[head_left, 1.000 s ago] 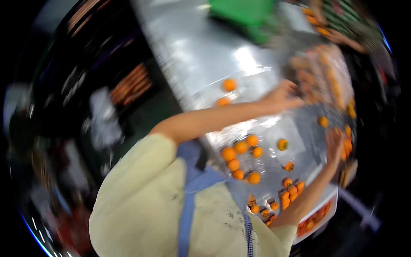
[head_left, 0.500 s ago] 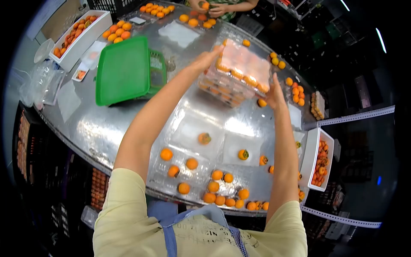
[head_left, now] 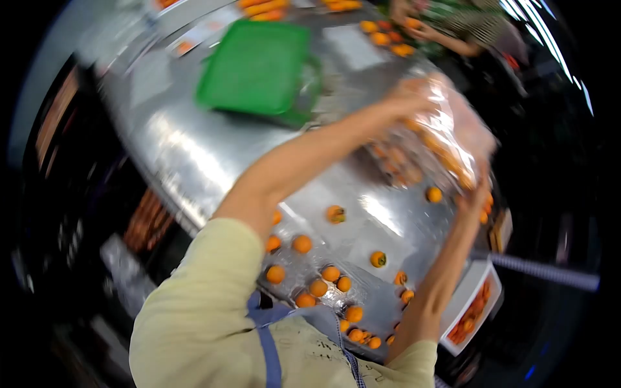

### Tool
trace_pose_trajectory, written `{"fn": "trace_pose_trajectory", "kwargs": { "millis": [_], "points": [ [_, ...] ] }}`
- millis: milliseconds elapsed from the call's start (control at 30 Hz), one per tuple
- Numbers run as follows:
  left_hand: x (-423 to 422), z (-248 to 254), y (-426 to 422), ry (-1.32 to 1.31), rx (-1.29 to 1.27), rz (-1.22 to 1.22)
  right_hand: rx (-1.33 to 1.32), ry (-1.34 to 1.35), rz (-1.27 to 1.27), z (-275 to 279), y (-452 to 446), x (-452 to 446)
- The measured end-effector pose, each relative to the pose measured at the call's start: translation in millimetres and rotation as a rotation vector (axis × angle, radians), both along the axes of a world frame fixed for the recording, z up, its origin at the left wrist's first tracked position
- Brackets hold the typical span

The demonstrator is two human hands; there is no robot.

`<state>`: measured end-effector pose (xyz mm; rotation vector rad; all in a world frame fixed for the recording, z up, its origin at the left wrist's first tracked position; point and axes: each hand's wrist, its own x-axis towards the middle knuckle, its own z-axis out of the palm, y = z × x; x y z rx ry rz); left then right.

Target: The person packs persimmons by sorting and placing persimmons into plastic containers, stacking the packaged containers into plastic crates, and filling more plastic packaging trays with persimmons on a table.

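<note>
The left hand and right hand hold a clear pack of orange fruit at two o'clock. A green basket sits at eleven.

Both arms extended forward, angled to the right. Left elbow bent, forearm crossing the front; left hand farther out. Right arm straighter, right hand closer in. Both gripping, finger detail blurred.

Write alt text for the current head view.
Left hand and right hand hold a clear pack of orange fruit at a metal table. Loose orange fruit lies nearer the wearer, a green container to the left, a white box of fruit at right. Image blurred.
</note>
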<state>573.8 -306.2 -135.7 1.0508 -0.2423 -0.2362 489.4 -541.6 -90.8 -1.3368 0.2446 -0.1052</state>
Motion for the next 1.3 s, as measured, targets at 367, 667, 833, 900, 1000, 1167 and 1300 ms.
{"fn": "trace_pose_trajectory", "kwargs": {
  "millis": [367,667,833,900,1000,1167,1300],
  "points": [
    [-240.7,69.8,66.8,-0.113,0.628,0.44,-0.097,-0.22,-0.086,-8.7,20.8,-116.7],
    [-445.6,7.6,163.1,0.147,0.377,0.985,0.337,-0.012,0.861,-48.4,138.2,-189.9],
    [-539.0,-40.7,227.1,0.295,0.117,1.068,-0.046,0.251,0.937,-52.3,237.9,-248.9],
    [-577.4,-61.3,264.2,0.328,-0.091,0.956,-0.269,0.141,0.977,-43.9,294.5,-291.5],
    [-633.3,-92.7,324.1,0.364,-0.258,0.906,-0.392,0.098,1.158,-64.2,372.9,-346.8],
    [-710.2,-195.7,394.2,0.477,-0.959,0.938,-0.553,0.004,1.354,-106.1,485.3,-427.9],
    [-741.1,-248.6,424.8,0.668,-1.154,0.979,-0.585,0.026,1.505,-121.1,554.1,-462.5]
  ]
}}
